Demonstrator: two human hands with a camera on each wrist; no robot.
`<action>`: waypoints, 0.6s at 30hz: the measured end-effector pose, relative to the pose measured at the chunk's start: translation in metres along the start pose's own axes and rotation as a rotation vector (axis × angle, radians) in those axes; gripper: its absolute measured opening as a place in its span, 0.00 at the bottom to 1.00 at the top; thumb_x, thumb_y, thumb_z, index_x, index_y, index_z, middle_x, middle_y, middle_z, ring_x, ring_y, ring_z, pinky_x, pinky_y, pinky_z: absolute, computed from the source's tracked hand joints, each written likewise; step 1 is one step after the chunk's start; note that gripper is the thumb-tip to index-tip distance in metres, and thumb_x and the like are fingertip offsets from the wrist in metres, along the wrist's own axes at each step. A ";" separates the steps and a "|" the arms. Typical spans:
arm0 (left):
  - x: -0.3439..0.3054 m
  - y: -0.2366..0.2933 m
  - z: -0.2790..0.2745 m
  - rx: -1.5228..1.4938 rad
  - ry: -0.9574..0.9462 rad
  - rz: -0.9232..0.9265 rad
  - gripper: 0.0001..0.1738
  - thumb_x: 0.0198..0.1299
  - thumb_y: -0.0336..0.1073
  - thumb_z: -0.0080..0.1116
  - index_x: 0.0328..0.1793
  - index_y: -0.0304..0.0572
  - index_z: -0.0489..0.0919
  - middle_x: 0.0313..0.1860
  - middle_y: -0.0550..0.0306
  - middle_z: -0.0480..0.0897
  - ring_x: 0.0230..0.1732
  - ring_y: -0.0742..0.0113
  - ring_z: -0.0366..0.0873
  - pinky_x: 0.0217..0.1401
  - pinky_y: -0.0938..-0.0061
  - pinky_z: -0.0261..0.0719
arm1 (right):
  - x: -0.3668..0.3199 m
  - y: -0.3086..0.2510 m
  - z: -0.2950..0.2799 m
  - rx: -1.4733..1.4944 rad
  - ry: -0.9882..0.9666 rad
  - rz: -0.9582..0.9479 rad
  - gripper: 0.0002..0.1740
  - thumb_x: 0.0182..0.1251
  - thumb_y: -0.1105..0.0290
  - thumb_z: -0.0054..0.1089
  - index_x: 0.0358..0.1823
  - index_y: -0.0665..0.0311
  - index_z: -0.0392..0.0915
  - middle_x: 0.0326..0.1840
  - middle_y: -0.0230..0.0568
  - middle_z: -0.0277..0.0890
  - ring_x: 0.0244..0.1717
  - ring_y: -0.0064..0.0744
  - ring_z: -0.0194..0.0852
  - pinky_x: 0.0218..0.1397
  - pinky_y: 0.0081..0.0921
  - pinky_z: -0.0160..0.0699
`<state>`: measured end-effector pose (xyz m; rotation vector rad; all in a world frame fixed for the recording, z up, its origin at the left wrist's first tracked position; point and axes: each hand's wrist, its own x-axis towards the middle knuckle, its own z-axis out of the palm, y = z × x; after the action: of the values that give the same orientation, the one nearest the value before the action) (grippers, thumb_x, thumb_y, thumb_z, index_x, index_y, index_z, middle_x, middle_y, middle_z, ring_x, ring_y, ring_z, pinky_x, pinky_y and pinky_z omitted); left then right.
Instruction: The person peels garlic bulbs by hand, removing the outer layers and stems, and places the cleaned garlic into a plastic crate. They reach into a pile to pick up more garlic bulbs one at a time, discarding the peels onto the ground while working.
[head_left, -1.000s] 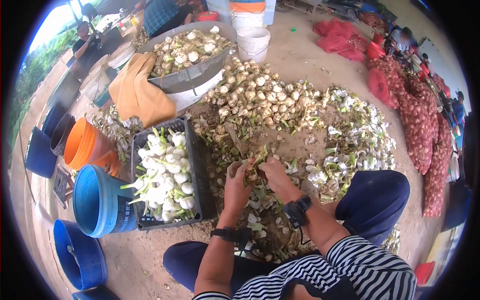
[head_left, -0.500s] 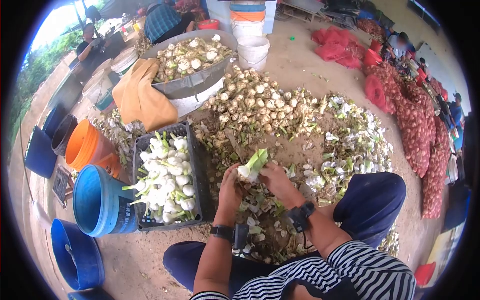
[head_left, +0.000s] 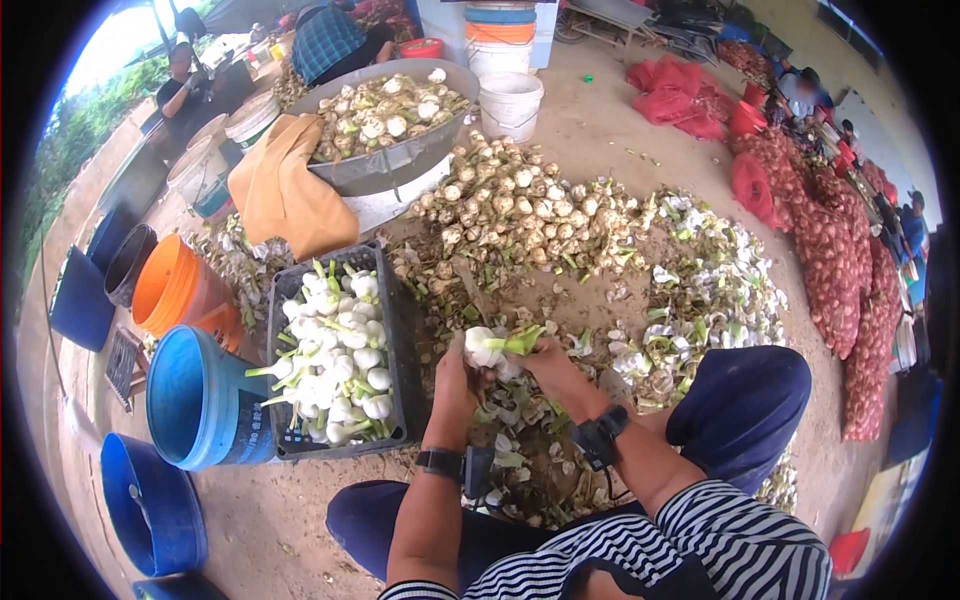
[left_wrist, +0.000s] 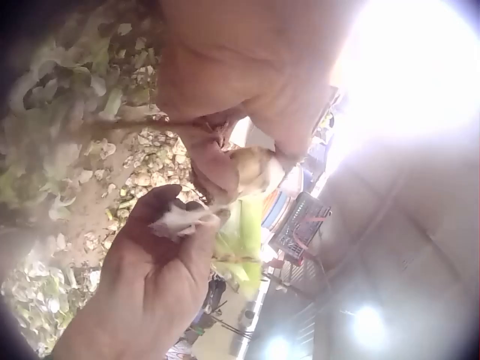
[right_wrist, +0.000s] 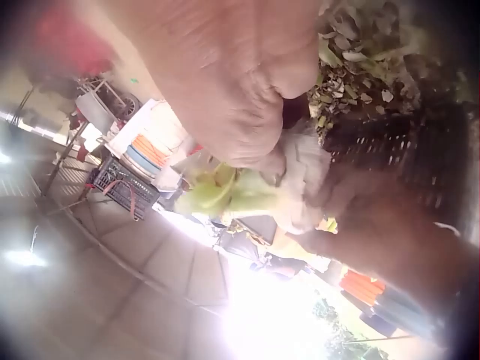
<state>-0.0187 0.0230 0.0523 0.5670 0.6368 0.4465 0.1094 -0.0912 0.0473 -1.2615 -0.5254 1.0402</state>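
my left hand (head_left: 455, 385) grips the garlic (head_left: 484, 346), its fingers curled round the smooth, white, rounded bulb. my right hand (head_left: 560, 370) is narrow, thumb and fingers pinching a thin, papery, crumpled skin (left_wrist: 180, 220) beside the green stem (head_left: 524, 341); whether that skin is loose from the bulb i can't tell. the stem is broad and leafy, and points toward my right hand. the garlic is up over the littered ground (head_left: 610, 290), just off the right edge of the black plastic crate (head_left: 400, 385), where glossy white bulbs (head_left: 345, 350) lie piled with their stems on. beyond my hands sits a heap (head_left: 540, 200) of rough, brownish bulbs. my left forearm reaches nearly straight ahead, my right one slants inward, and both hands meet close together, black bands round the wrists
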 end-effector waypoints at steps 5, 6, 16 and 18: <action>0.014 -0.027 -0.010 1.024 0.251 0.728 0.23 0.63 0.42 0.57 0.60 0.37 0.73 0.53 0.43 0.78 0.51 0.51 0.79 0.49 0.62 0.78 | 0.006 0.005 -0.017 -0.091 0.211 0.036 0.16 0.64 0.71 0.60 0.52 0.68 0.79 0.44 0.37 0.83 0.41 0.26 0.78 0.48 0.28 0.75; -0.011 -0.009 0.012 1.269 0.289 0.728 0.26 0.56 0.37 0.62 0.61 0.40 0.73 0.56 0.39 0.76 0.55 0.42 0.75 0.56 0.57 0.73 | 0.009 0.004 -0.019 -0.175 0.226 0.054 0.16 0.64 0.70 0.59 0.51 0.68 0.79 0.43 0.39 0.83 0.40 0.29 0.78 0.46 0.29 0.75; -0.005 -0.020 0.004 1.406 0.166 0.929 0.12 0.51 0.28 0.61 0.43 0.36 0.81 0.36 0.44 0.82 0.38 0.44 0.79 0.40 0.60 0.77 | 0.021 0.008 -0.020 -0.902 0.209 -0.218 0.19 0.60 0.63 0.54 0.45 0.71 0.79 0.35 0.59 0.80 0.37 0.56 0.80 0.40 0.43 0.74; -0.005 -0.019 0.002 1.382 0.161 0.796 0.08 0.52 0.28 0.60 0.39 0.34 0.81 0.29 0.46 0.82 0.34 0.49 0.82 0.36 0.63 0.77 | 0.026 -0.002 -0.015 -0.943 0.228 -0.101 0.19 0.58 0.61 0.56 0.42 0.71 0.80 0.34 0.59 0.80 0.37 0.57 0.79 0.39 0.44 0.74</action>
<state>-0.0172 0.0051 0.0445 2.1574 0.8104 0.7657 0.1340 -0.0765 0.0394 -2.1172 -0.9422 0.5313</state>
